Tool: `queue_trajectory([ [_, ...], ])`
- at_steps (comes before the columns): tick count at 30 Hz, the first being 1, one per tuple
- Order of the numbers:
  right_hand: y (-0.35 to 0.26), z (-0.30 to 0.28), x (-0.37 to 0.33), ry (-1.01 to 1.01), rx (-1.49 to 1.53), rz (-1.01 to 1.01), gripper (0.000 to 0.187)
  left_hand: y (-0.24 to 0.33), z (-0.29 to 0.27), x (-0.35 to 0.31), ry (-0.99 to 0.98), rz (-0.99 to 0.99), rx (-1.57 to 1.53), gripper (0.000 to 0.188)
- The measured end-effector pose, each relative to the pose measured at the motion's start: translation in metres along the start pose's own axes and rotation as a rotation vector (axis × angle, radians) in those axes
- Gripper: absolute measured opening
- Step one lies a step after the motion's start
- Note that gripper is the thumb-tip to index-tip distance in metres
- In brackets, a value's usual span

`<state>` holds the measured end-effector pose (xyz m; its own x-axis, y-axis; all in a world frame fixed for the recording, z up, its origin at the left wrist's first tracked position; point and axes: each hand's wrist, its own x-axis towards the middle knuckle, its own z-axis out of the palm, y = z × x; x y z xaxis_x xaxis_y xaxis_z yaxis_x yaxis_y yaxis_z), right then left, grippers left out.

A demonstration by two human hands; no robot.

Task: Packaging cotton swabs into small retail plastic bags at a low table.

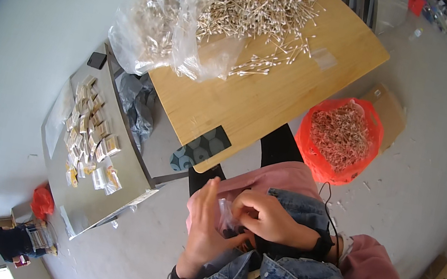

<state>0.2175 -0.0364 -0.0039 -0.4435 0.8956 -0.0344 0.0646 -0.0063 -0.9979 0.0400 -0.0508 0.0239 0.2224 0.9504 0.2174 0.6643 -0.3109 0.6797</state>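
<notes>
Location of clear plastic (226,214): lower centre of frame, between the hands. Left hand (207,229): fingers extended, unclenched. Right hand (267,216): fingers curled; grip cannot be told. Steady plastic from both sides.

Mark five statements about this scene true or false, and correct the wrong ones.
1. The pile of swabs lies on the wooden table. True.
2. The red bag of small sticks sits on that table. False: it is off the table, to its right in the picture.
3. The left hand is clenched into a fist. False: its fingers are stretched out.
4. The right hand has bent fingers, close to a piece of clear plastic. True.
5. The large clear bag lies to the right of the swabs. False: it lies on their left.
</notes>
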Motion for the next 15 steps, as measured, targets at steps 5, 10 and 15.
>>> queue_trajectory([
  [5, -0.005, 0.006, 0.012, -0.071, 0.058, -0.022, 0.014, -0.026, 0.024, -0.019, -0.163, -0.315, -0.416, 0.083],
  [10, 0.003, -0.021, 0.026, -0.339, 0.089, 0.128, 0.016, -0.028, 0.016, -0.009, -0.25, -0.286, -0.336, 0.05],
  [15, 0.077, -0.078, 0.046, -0.617, -0.619, -0.191, 0.024, -0.044, -0.01, -0.009, -0.181, -0.513, -0.221, 0.023],
])
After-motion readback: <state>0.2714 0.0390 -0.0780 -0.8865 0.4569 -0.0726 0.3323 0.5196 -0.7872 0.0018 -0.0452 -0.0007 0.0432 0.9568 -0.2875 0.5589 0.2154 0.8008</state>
